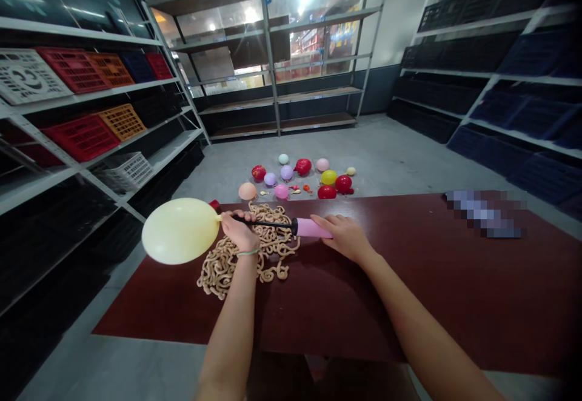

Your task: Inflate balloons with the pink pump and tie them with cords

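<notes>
My left hand [239,230] is closed around the neck of a pale yellow inflated balloon [180,231] and the black nozzle end of a hand pump. The balloon bulges out to the left, past the table's edge. My right hand [346,236] grips the pink barrel of the pump [310,228], which lies level between both hands. Under my left hand rests a tangled heap of beige uninflated long balloons [268,249] on the dark red table [409,292].
Several inflated balloons [328,177] in red, pink, purple, yellow and white lie on the grey floor beyond the table. Metal shelving with red, orange and white crates [84,136] lines the left; dark shelves line the right. A blurred object [484,212] sits at the table's far right.
</notes>
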`<action>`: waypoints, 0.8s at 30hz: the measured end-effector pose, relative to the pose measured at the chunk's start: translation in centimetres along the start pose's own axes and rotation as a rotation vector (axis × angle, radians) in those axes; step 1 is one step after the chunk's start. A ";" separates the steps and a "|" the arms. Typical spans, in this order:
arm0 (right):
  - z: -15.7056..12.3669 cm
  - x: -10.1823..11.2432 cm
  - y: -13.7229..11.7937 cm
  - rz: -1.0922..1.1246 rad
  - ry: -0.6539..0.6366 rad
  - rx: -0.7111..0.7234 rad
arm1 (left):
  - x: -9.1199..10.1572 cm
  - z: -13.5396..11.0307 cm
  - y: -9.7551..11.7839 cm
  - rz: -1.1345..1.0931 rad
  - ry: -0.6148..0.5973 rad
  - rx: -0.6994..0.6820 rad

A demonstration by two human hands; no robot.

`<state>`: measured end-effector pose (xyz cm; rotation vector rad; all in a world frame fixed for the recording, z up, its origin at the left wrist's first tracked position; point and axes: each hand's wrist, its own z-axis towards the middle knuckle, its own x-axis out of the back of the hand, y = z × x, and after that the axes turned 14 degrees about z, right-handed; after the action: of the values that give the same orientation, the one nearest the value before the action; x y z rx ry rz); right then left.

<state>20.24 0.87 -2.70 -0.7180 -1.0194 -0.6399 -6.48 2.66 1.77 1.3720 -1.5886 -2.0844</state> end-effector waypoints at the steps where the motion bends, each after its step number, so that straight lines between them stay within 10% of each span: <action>1: 0.0 -0.1 -0.1 -0.009 -0.001 -0.002 | 0.1 0.2 0.1 0.005 0.020 -0.012; 11: 0.2 -2.1 -4.5 0.119 -0.018 -0.037 | -1.7 -4.4 -3.0 0.067 -0.200 0.081; 24: 0.2 0.1 -0.3 -0.073 0.046 -0.023 | -0.2 -0.8 0.1 -0.049 0.012 -0.003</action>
<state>19.95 0.77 -2.45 -0.6861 -1.0002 -0.7295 -5.79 2.18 1.95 1.4337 -1.5614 -2.1010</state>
